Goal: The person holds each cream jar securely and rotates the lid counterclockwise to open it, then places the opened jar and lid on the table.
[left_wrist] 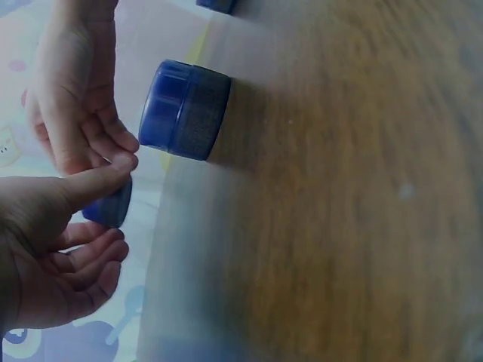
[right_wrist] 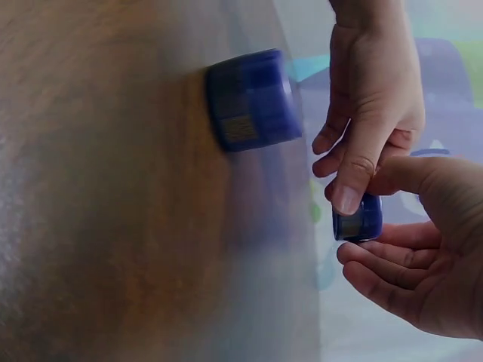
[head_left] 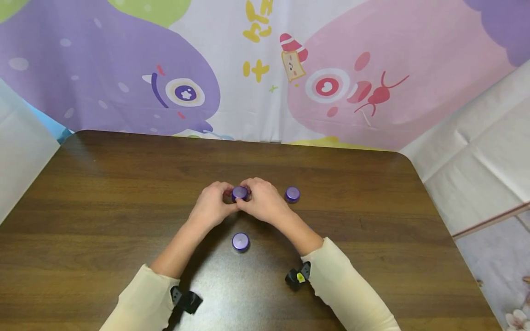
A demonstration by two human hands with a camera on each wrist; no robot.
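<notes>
Both hands meet at the middle of the brown table (head_left: 103, 207) around one small purple jar (head_left: 239, 192) with a shiny lid. My left hand (head_left: 223, 196) pinches it from the left and my right hand (head_left: 250, 193) grips it from the right. In the left wrist view the held jar (left_wrist: 112, 213) sits between the left hand's (left_wrist: 119, 202) thumb and curled fingers, with the right hand (left_wrist: 113, 147) touching from above. The right wrist view shows the same jar (right_wrist: 361, 222) held by the right hand (right_wrist: 366, 215), with the left hand (right_wrist: 341, 177) over it.
A second purple jar (head_left: 292, 194) stands just right of the hands. A third jar (head_left: 240, 242) stands nearer me, between the forearms, and shows in both wrist views (left_wrist: 185, 109) (right_wrist: 253, 98). A cartoon backdrop (head_left: 265, 69) hangs behind the table's far edge.
</notes>
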